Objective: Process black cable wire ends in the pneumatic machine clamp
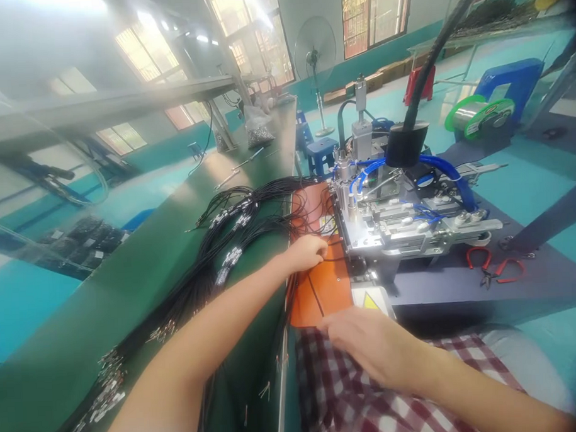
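My left hand (310, 252) is closed at the machine's near-left edge, over the orange plate (332, 302). A thin black cable runs between its fingers and the machine (387, 219). Lower down, my right hand (351, 336) pinches another stretch of black cable (316, 294), which slants across the plate. I cannot tell whether both hands hold the same cable. To the left, a large bundle of black cables (209, 256) with white connectors (229, 263) and bare copper ends (111, 367) lies along the green table (143, 278).
Red-handled cutters (491, 275) lie right of the machine. Behind them stands a green spool of solder wire (478, 116). A black extraction hose (420, 79) hangs over the machine. A bag of small parts (259, 127) sits farther back, and a fan (314, 54) stands beyond.
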A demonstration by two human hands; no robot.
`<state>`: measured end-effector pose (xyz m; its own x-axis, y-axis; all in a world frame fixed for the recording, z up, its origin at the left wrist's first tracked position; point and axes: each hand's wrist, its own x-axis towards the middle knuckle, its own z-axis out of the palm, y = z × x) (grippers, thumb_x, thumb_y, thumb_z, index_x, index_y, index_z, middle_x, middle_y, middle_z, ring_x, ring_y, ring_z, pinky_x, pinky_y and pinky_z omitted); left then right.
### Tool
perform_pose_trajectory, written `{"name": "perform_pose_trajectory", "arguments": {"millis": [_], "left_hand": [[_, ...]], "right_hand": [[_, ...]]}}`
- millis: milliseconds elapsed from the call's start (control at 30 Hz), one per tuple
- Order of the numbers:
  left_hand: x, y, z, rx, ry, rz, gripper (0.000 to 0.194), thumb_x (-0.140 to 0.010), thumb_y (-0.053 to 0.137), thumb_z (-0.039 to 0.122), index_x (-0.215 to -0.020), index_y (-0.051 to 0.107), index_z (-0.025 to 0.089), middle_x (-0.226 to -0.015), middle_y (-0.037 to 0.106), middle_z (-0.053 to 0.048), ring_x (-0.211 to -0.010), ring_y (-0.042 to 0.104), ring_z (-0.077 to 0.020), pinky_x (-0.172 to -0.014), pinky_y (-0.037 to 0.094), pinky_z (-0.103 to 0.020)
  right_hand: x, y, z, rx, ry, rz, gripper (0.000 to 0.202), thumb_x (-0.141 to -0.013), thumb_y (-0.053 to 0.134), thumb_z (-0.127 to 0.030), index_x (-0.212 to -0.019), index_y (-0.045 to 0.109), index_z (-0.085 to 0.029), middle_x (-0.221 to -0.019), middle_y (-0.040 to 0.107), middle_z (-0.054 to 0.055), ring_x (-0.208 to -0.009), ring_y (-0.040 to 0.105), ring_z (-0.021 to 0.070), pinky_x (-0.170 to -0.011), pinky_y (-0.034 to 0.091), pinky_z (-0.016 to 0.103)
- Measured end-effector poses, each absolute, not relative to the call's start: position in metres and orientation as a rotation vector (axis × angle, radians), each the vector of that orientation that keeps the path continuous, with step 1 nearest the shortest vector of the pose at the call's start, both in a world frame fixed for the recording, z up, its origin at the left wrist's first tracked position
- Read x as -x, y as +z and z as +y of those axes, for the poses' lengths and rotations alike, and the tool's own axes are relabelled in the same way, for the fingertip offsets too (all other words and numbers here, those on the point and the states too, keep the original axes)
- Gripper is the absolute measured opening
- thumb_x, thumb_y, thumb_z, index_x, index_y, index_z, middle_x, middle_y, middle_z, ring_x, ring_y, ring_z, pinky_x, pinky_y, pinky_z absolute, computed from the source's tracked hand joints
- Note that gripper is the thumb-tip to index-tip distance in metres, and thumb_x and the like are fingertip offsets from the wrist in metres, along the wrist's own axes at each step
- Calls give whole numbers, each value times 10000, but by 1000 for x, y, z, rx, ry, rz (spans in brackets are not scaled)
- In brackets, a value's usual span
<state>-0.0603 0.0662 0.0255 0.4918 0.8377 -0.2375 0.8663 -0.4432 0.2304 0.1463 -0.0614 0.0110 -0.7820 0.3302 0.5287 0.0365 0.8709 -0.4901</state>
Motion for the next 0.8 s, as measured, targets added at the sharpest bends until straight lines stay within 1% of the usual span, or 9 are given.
{"name": "perform_pose_trajectory", "arguments": {"millis": [133, 267, 400, 567, 667, 800], "left_hand": [[56, 31, 66, -2421, -188, 1444, 303, -916, 569, 336, -1155, 581, 150, -1146, 609, -86, -974, 616, -201, -834, 536, -409], [53, 35, 66, -2408, -242, 1462, 306, -916, 569, 337, -1158, 580, 151, -1150, 607, -87, -979, 615, -204, -836, 536, -411], [51, 35, 66, -2396, -262, 1490, 309, -917, 569, 336, -1164, 577, 152, -1155, 605, -88, -982, 614, -204, -837, 536, -412], [47, 35, 68, -2378, -276, 1498, 308, -916, 570, 334, -1164, 577, 151, -1152, 605, -88, -978, 616, -203, -833, 538, -408], [47, 37, 72, -2351, -301, 1483, 307, -916, 570, 335, -1162, 578, 152, -1149, 607, -88, -970, 618, -200, -825, 540, -401], [47, 40, 74, -2327, -298, 1466, 304, -918, 566, 339, -1161, 581, 157, -1159, 604, -87, -974, 615, -202, -826, 541, -398]], "right_hand": [[-153, 24, -73, 172, 645, -2384, 278, -842, 411, -9, -1022, 567, -152, -1059, 695, 91, -921, 634, 198, -811, 521, 319], [-163, 35, -79, 175, 637, -2334, 268, -813, 422, -5, -979, 562, -162, -1032, 700, 91, -891, 630, 193, -812, 527, 316], [-180, 45, -80, 229, 502, -2385, 296, -841, 409, -24, -1022, 580, -185, -1009, 727, 82, -881, 660, 188, -804, 545, 307], [-208, 53, -72, 276, 354, -2396, 361, -863, 418, -38, -1118, 592, -225, -1017, 752, 57, -910, 691, 178, -862, 550, 283], [-218, 50, -67, 330, 360, -2405, 376, -852, 434, -33, -1116, 599, -244, -1002, 754, 46, -894, 696, 173, -854, 558, 275], [-212, 35, -68, 341, 421, -2427, 367, -884, 383, -38, -1098, 616, -225, -976, 747, 63, -880, 690, 176, -836, 557, 286]]}}
